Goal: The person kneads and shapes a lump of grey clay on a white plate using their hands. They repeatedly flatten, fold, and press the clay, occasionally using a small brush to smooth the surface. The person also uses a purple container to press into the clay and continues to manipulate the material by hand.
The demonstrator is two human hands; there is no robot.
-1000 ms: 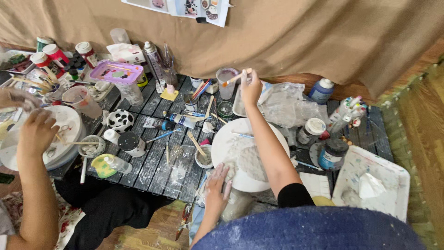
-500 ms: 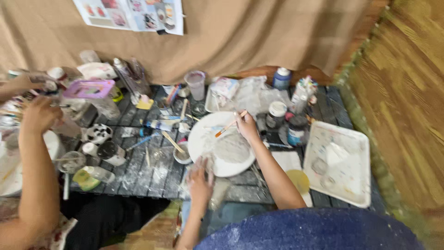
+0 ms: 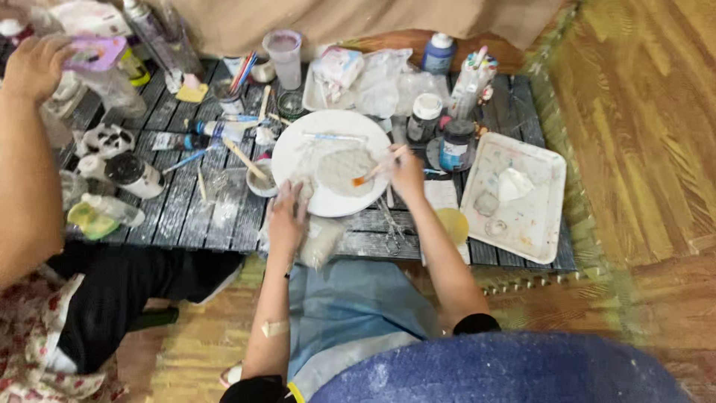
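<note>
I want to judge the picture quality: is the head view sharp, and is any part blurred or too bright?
Head view: soft, even indoor light, no hard shadows; the white plate is bright yet keeps detail; the right hand with its brush is slightly soft; the other person's hand at the top left edge is blurred; the edges bend a little.

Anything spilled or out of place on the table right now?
Nothing looks spilled. The right hand holds a brush over the grey disc on the white plate; the left hand steadies the plate's near edge. The table is cluttered and dusty.
</note>
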